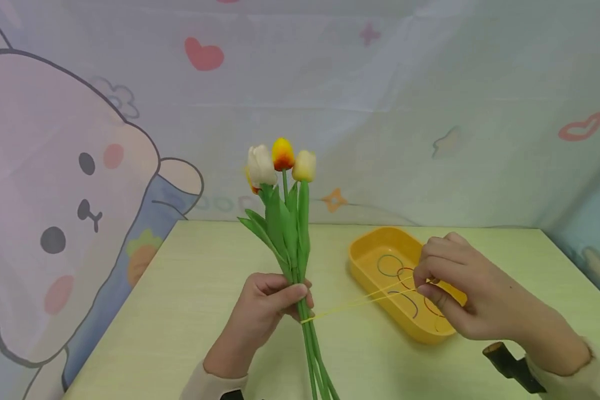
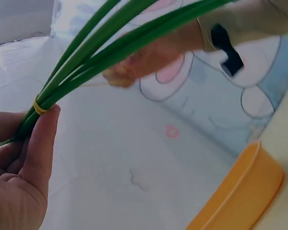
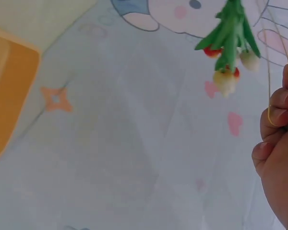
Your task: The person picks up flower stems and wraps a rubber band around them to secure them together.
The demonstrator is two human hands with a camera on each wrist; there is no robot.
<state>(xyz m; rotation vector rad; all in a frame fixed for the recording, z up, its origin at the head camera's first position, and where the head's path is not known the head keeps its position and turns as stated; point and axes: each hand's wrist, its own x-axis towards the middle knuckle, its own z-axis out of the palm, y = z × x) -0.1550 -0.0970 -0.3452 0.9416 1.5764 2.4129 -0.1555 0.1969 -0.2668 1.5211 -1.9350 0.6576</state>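
Note:
A bunch of tulips point(image 1: 290, 233) with white, cream and yellow-red heads stands nearly upright in my left hand point(image 1: 265, 311), whose thumb and fingers grip the green stems. Just below that grip, a yellow rubber band point(image 1: 360, 301) is looped round the stems, as the left wrist view also shows. My right hand point(image 1: 472, 289) pulls the band's other end out to the right, hooked in its curled fingers, so two strands run taut between the hands. In the right wrist view the band point(image 3: 269, 72) passes round the curled fingers point(image 3: 281, 117).
Behind and below my right hand, a yellow-orange tray point(image 1: 375, 294) holds several loose rubber bands, among them a green one point(image 1: 390, 265) and a blue one point(image 1: 407, 300). It stands on a pale table point(image 1: 180, 311). A printed cartoon cloth point(image 1: 330, 111) hangs behind the table.

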